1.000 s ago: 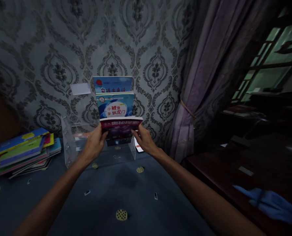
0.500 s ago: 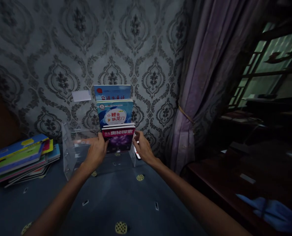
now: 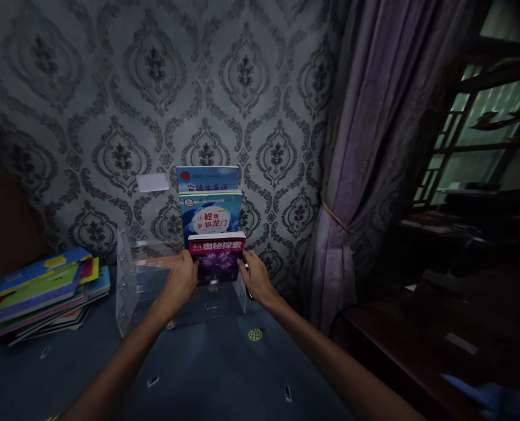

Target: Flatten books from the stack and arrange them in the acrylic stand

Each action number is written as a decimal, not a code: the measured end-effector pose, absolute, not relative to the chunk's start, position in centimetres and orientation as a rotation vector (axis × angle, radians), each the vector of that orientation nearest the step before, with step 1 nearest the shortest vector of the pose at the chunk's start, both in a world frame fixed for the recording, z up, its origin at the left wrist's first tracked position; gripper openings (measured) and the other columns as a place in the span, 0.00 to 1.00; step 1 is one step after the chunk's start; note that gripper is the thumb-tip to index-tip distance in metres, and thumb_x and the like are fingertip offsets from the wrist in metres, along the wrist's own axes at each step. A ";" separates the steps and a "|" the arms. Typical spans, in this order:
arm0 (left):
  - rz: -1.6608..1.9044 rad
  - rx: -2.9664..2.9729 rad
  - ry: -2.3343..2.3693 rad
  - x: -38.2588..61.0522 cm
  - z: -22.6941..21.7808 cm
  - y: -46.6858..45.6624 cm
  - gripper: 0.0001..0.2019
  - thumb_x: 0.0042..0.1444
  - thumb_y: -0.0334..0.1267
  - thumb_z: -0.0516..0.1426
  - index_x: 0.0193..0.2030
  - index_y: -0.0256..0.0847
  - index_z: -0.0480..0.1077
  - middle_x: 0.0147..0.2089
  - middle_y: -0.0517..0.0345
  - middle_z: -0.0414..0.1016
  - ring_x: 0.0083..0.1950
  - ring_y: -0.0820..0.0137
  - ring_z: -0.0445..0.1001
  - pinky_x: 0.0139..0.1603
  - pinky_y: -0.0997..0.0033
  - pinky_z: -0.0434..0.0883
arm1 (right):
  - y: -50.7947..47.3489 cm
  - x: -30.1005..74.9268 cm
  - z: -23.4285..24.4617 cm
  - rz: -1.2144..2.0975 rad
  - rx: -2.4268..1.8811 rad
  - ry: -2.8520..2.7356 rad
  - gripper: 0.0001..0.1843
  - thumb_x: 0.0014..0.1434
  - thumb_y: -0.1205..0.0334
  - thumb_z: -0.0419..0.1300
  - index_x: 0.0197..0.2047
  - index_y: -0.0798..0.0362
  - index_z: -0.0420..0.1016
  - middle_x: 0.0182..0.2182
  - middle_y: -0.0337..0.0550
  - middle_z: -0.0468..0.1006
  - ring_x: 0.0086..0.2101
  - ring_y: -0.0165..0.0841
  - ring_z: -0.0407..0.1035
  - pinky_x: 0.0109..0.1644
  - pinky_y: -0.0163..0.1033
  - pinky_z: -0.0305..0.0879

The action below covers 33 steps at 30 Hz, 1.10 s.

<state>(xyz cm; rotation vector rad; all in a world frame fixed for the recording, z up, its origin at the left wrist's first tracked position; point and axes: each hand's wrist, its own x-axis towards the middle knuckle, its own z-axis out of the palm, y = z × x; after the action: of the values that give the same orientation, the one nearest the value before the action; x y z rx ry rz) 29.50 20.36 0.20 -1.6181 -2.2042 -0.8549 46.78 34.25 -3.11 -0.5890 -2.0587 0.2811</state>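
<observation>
A book with a dark purple cover and a magenta title band [image 3: 217, 263] stands upright at the front of a clear plastic book rack [image 3: 126, 286]. My left hand [image 3: 180, 282] grips its left edge and my right hand [image 3: 255, 278] its right edge, fingers closed on both sides. Behind it, a blue book with a round white title patch [image 3: 211, 215] stands one tier higher. Another blue book with a red spot [image 3: 210, 177] rises at the back. The lower part of the purple book sits within the rack, and its contact there is unclear.
On the left lies a stack of colourful books [image 3: 45, 292]. The rack stands on a dark blue patterned cloth [image 3: 211, 374] against a patterned wall [image 3: 246, 70]. A tied purple curtain [image 3: 343, 193] hangs to the right, beside a dark reddish table [image 3: 387, 333].
The purple book now lines up with the white-edged book just behind it. My right hand has closed onto its right edge. The whole view has shifted, with everything slightly lower.
</observation>
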 end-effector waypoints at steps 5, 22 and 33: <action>-0.855 -1.618 -2.187 29.8 0.4 20.5 0.01 0.66 0.31 0.48 0.42 0.39 0.59 0.41 0.43 0.75 0.43 0.58 0.78 0.38 0.65 0.69 | 34.4 46.6 -3.2 0.253 -0.621 -2.050 0.11 0.65 0.64 0.48 0.40 0.52 0.71 0.35 0.47 0.73 0.36 0.40 0.68 0.43 0.44 0.65; -0.542 -1.437 -2.377 29.8 2.5 21.2 0.17 0.71 0.40 0.42 0.47 0.33 0.67 0.43 0.37 0.79 0.47 0.54 0.79 0.43 0.63 0.69 | 36.4 45.6 -2.2 0.269 -0.656 -2.038 0.12 0.65 0.64 0.49 0.41 0.52 0.73 0.36 0.48 0.79 0.38 0.40 0.72 0.43 0.41 0.64; -0.541 -1.446 -2.410 29.6 2.1 21.4 0.20 0.71 0.42 0.42 0.44 0.34 0.71 0.40 0.38 0.80 0.44 0.54 0.80 0.41 0.63 0.69 | 36.1 45.4 -2.3 0.275 -0.625 -1.963 0.11 0.63 0.64 0.49 0.39 0.52 0.74 0.35 0.47 0.77 0.37 0.39 0.70 0.43 0.43 0.66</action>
<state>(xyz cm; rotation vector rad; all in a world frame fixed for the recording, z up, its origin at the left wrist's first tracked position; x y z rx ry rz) 29.60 21.39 2.10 -1.4459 -2.4095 -0.5414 45.41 36.09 -2.34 -0.6246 -1.9627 0.2755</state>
